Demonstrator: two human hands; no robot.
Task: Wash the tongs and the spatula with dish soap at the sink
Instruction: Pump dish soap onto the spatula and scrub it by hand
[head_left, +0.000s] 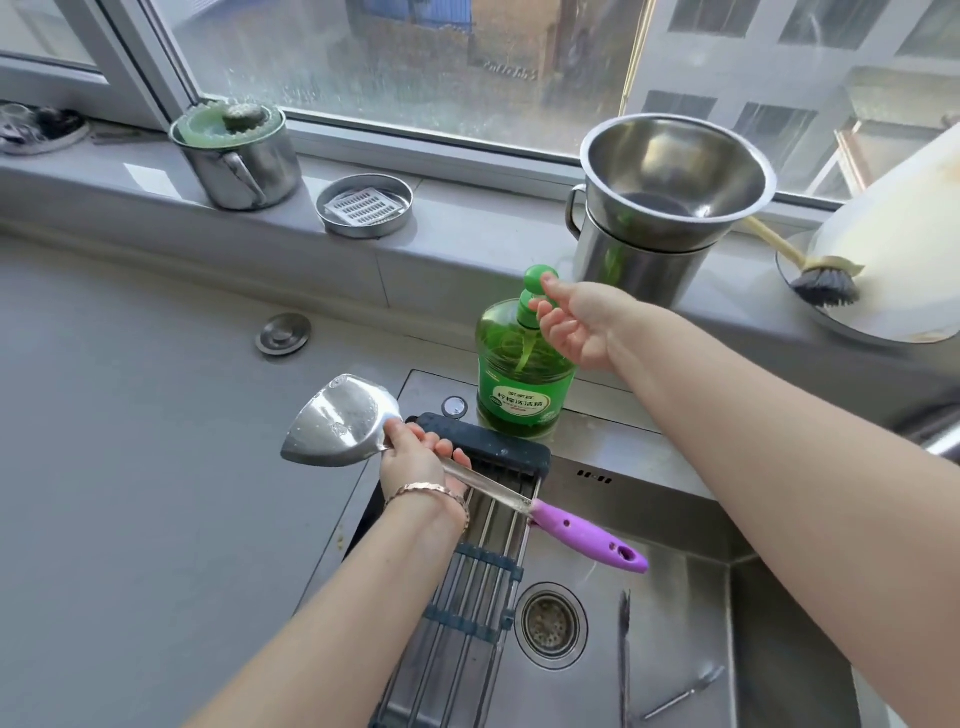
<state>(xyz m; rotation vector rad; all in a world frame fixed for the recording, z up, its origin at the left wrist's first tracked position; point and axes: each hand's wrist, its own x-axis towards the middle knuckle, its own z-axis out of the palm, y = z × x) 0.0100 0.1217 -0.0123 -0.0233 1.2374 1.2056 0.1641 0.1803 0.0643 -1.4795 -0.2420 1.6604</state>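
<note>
My left hand grips the steel shank of the spatula just behind its blade. The blade points left over the counter, and the purple handle reaches out over the sink. My right hand is at the green dish soap bottle on the sink's back ledge. Its thumb lies on the round pump head and its fingers curl loosely by the nozzle. The tongs lie on the bottom of the steel sink, to the right of the drain.
A roll-up drying rack spans the sink's left side. On the window sill stand a lidded steel mug, a round steel dish, a tall pot with a bowl on top and a brush on a plate.
</note>
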